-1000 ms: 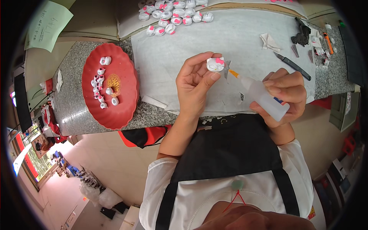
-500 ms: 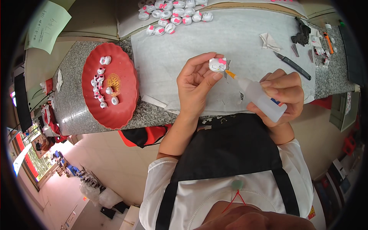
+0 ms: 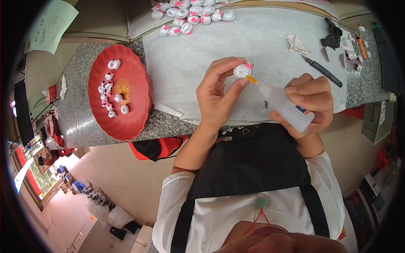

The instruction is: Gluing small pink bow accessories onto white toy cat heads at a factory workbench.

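Between the thumb and fingers of my left hand is a small white cat-head figurine with a pink bow. My right hand grips a translucent white squeeze bottle, tilted so that its orange nozzle meets the figurine's lower right edge. Whether anything flows from the tip is too small to tell. Under both hands lies a white paper sheet on the speckled counter. To the left, a red scalloped plate carries several small white, pink and black pieces.
Rows of white heads with pink bows stand at the back of the sheet. On the right lie a crumpled tissue, a dark craft knife, a black lump and an orange tube. A white strip lies by the plate.
My left hand has turned the figurine slightly and shifted it a little to the right. The bottle's nozzle stays against it, and my right hand has barely moved.
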`<state>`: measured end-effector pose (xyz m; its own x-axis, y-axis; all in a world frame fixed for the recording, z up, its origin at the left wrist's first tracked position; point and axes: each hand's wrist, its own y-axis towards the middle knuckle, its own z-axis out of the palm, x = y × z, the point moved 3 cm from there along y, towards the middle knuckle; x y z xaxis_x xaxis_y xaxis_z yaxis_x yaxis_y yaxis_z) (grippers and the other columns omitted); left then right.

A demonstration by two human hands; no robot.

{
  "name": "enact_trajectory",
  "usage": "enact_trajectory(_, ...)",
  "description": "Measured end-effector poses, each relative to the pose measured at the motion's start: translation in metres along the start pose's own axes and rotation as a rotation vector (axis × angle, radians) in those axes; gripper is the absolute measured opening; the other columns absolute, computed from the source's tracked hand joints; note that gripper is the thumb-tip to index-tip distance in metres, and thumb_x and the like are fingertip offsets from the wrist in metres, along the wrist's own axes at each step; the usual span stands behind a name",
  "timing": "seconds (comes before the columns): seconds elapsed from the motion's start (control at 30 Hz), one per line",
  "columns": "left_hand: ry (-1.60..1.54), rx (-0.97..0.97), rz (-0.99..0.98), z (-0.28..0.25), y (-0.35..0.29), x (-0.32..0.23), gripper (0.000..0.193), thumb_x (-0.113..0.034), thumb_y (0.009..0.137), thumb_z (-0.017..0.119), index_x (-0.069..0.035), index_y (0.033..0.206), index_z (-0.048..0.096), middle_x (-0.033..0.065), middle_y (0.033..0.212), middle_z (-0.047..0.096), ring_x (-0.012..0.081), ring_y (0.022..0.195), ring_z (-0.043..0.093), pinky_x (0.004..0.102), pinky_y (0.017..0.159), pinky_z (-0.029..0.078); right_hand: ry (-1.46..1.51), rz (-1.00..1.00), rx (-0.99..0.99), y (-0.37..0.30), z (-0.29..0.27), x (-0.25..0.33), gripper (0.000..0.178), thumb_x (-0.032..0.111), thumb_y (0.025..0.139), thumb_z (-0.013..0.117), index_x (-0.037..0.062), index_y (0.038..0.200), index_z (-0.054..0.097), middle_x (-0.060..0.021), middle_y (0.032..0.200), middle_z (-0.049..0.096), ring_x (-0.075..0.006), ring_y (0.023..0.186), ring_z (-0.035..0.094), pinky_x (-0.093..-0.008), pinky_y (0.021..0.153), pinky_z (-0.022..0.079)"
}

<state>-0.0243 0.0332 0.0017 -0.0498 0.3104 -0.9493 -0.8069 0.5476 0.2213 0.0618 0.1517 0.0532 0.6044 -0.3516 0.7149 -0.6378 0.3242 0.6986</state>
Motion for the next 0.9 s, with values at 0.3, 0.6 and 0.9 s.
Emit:
enact_trajectory(0.3,-0.018,-0.023,-0.014,-0.001,0.001,0.001,0.032,0.007,0.069,0.054,0.003,0.1,0.046,0.0147,0.1,0.049,0.0165,0.091,0.048,0.0252,0.078,0.039,-0.082,0.062,0.037,0.001,-0.002,0.001,0.037,0.006,0.053,0.073,0.0049,0.081,0.048,-0.0083,0.076,0.045,-0.0132,0.055,0.044,-0.0231,0.049,0.04)
enact_trajectory(0.6,-0.262,-0.113,-0.145,-0.006,0.001,0.003,0.036,0.008,0.069,0.053,0.002,0.104,0.043,0.0151,0.102,0.049,0.0167,0.092,0.049,0.0244,0.079,0.039,-0.024,0.04,-0.037,0.012,-0.019,-0.008,0.041,-0.004,0.052,0.069,0.0009,0.087,0.048,-0.0098,0.08,0.047,-0.0129,0.06,0.047,-0.0206,0.052,0.038)
enact_trajectory(0.9,-0.287,-0.155,-0.148,-0.004,0.004,0.001,0.035,0.006,0.07,0.054,0.002,0.103,0.043,0.0139,0.1,0.05,0.0159,0.091,0.05,0.0236,0.077,0.04,-0.308,0.617,0.11,0.075,-0.082,-0.096,0.018,0.005,0.072,0.053,0.0007,0.087,0.045,-0.0029,0.073,0.049,-0.0094,0.066,0.051,-0.0221,0.058,0.043)
